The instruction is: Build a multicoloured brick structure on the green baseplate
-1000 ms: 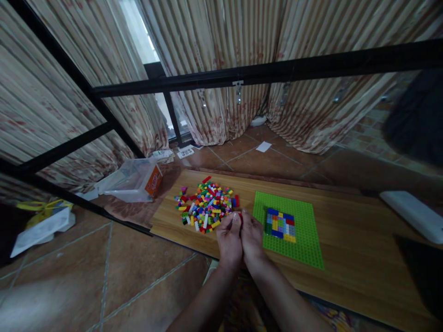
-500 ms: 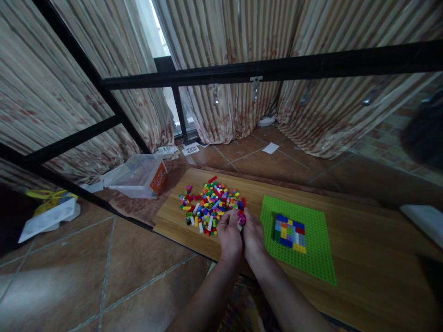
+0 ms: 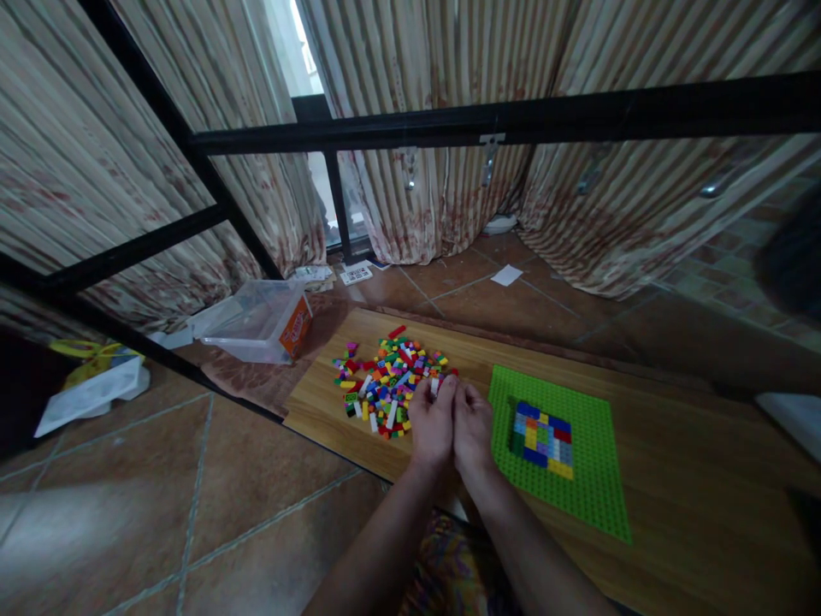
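My left hand [image 3: 432,423] and my right hand [image 3: 473,423] are pressed together, fingers curled inward, just right of a pile of small coloured toy bricks [image 3: 394,381]. A white brick [image 3: 434,387] shows at the left fingertips; the rest of what the hands enclose is hidden by the fingers. To the right lies a green studded baseplate [image 3: 593,479], its left edge close to my right hand. On it sits a flat block of blue, yellow, red, grey and orange bricks [image 3: 544,438], roughly square.
A wooden board [image 3: 673,479] bears the pile and baseplate. A clear plastic bin [image 3: 250,321] with an orange label stands beyond its left end. A black metal frame [image 3: 416,133] crosses before striped curtains [image 3: 436,68]. White paper [image 3: 506,275] lies on the tiled floor.
My hands have drawn closer together, and the pink bricks seen between them before are now covered by fingers. The view has shifted slightly; the pile and baseplate look the same.
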The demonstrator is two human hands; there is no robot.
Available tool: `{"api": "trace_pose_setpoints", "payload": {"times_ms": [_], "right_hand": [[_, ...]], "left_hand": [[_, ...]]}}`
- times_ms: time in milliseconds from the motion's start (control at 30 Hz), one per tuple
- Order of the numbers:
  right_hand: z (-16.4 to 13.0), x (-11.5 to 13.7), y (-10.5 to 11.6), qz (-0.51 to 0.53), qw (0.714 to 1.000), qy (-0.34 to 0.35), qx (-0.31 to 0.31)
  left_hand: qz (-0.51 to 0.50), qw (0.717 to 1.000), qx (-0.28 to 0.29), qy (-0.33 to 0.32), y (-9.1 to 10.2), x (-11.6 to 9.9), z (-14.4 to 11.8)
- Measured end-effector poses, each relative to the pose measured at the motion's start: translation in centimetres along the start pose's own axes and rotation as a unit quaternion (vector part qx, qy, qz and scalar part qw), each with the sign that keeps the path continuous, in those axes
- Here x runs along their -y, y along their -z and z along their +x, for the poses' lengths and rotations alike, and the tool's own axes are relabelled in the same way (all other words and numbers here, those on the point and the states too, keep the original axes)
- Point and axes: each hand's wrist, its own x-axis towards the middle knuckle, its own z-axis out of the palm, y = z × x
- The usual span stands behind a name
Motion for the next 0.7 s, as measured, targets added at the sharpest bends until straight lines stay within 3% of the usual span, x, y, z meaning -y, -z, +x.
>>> {"api": "trace_pose_setpoints", "payload": {"times_ms": [200,500,700], "right_hand": [[0.7,-0.6,-0.1,-0.040,0.999,0.031,0.013],[1.2,-1.1,0.2,-0.066,0.996,0.049,0.038],[1.1,-1.1,0.0,-0.020,0.999,0.030,0.039]], "left_hand": [[0.048,0.998,0.004,-0.038,0.5,0.9,1.0],[0.178,0.980,0.013,-0.084,1.0,0.4,1.4],[0.213,0.971,0.018,-0.111,1.4,0.7,1.4]]}}
